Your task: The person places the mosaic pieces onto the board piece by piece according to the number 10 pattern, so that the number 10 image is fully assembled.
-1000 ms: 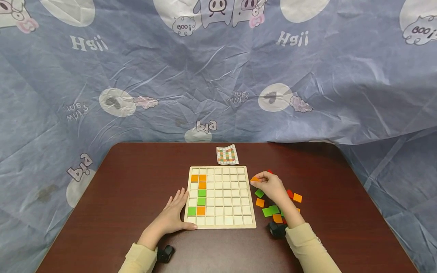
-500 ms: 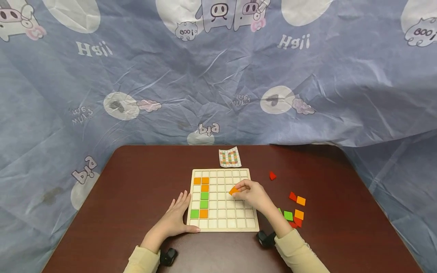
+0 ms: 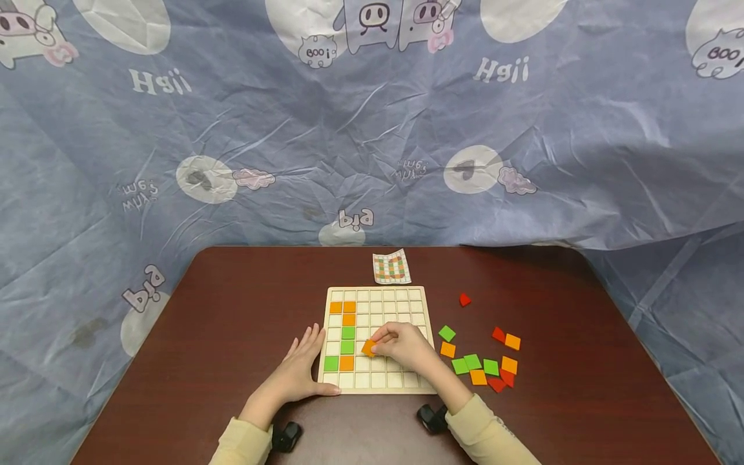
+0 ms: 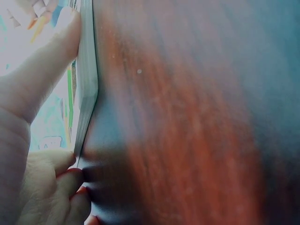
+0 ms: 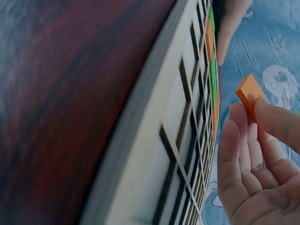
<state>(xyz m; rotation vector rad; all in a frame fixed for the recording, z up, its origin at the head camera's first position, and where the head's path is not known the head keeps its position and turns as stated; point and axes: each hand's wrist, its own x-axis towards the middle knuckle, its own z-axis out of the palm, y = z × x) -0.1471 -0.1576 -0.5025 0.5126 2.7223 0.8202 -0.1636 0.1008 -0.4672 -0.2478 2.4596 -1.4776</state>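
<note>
A pale wooden grid board (image 3: 401,390) lies on the table, with orange and green square tiles set in its two leftmost columns. My right hand (image 3: 407,349) pinches an orange square tile (image 3: 369,348) between thumb and fingertips, over the board beside the lower green tile (image 3: 347,347). In the right wrist view that orange tile (image 5: 251,91) is held tilted, clear of the grid. My left hand (image 3: 298,369) is spread at the board's near left corner, straight fingers along its left side and thumb at the front edge. The left wrist view shows the thumb (image 4: 51,56) against the board's side.
Loose green tiles (image 3: 472,361), orange tiles (image 3: 509,365) and red pieces (image 3: 498,334) lie scattered right of the board, with one red piece (image 3: 465,299) farther back. Behind the board sits a paper card (image 3: 392,267) with a coloured grid pattern. A printed cloth (image 3: 372,129) hangs behind the table.
From the right of the board, my right hand has carried the orange tile leftward over it, toward the filled columns. My left hand stays at the board's corner.
</note>
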